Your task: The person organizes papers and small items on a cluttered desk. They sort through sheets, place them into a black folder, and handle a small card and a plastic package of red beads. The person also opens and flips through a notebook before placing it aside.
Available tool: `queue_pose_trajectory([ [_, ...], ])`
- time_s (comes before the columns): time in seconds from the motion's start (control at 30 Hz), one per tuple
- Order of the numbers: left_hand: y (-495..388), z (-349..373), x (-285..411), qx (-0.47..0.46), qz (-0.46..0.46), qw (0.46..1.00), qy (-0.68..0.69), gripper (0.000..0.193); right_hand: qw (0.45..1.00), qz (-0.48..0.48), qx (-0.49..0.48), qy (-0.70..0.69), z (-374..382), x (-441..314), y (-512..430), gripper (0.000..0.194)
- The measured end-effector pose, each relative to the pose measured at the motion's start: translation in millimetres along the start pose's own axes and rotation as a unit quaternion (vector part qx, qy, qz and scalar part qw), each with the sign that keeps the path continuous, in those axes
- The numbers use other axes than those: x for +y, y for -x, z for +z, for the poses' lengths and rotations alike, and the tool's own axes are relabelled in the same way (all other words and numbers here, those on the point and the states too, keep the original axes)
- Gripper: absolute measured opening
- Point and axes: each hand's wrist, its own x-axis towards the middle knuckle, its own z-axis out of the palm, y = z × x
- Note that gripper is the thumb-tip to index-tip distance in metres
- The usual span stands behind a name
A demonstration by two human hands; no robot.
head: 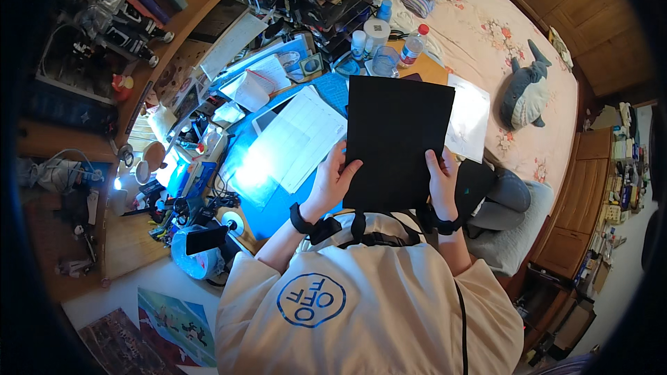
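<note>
A flat black rectangular sheet or folder (398, 140) is held up in front of me, above the desk. My left hand (333, 179) grips its left edge, with the thumb on the face. At the lower right edge, my right hand (443, 177) grips it the same way. Behind it to the left, pale printed papers (302, 140) lie on a blue cutting mat (333, 89), lit by a bright glare. Another white sheet (467, 114) sticks out on the right, partly hidden by the black one.
A red-capped plastic bottle (413, 48), a clear cup (386, 61) and white containers stand at the desk's back. A phone on a stand (207, 240) is at lower left. A bed (469, 31) with a plush shark (525, 88) lies to the right, beside a cushioned seat (526, 229).
</note>
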Motion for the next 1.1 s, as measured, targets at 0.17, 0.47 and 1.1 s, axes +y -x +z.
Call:
queue_pose_trajectory([
  [0.17,-10.2,13.6,-9.8,0.067,0.059,0.994,0.058,0.039,0.998,0.014,-0.048,-0.048,-14.4,-4.9,7.6,0.012],
  [0.47,-59.7,28.2,-140.4,-0.016,-0.053,0.995,-0.079,0.054,0.994,-0.014,0.048,0.094,-60.2,10.6,-19.0,0.008],
  [1.1,-68.4,-16.9,-275.2,0.009,0.099,0.840,-0.534,0.056,0.998,0.013,0.069,0.009,-89.2,39.0,-9.7,0.024],
])
